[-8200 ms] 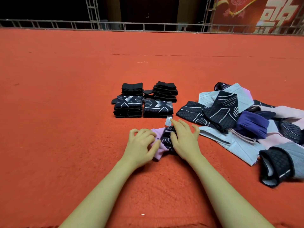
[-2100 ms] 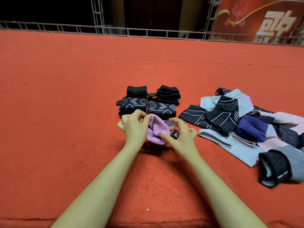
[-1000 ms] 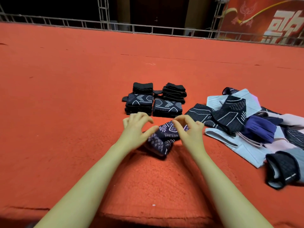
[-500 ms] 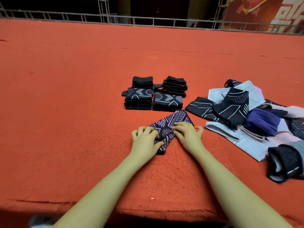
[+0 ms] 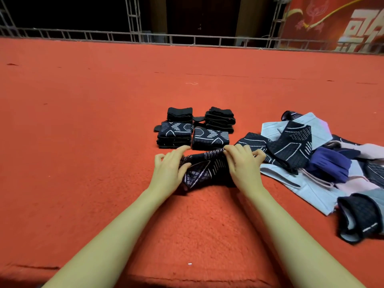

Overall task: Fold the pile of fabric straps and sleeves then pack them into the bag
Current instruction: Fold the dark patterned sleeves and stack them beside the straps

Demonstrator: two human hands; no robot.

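A dark sleeve with a pale line pattern (image 5: pixel 204 169) lies on the red carpet in front of me. My left hand (image 5: pixel 169 170) pinches its left end and my right hand (image 5: pixel 243 165) pinches its upper right edge. Just beyond it stand several stacks of folded dark sleeves (image 5: pixel 194 129). An unfolded pile of dark, pale blue, purple and pink pieces (image 5: pixel 324 159) spreads out to the right. No bag is in view.
Red carpet (image 5: pixel 83 142) stretches all around, with its front edge near the bottom of the view. A metal truss rail (image 5: pixel 187 38) runs along the far side, and a red banner (image 5: pixel 342 23) hangs at the back right.
Earlier the sleeve showed its pink inside; it was turned dark side out and laid on the carpet. Since half a second ago both hands have lifted and pulled its far edge into a wider shape.
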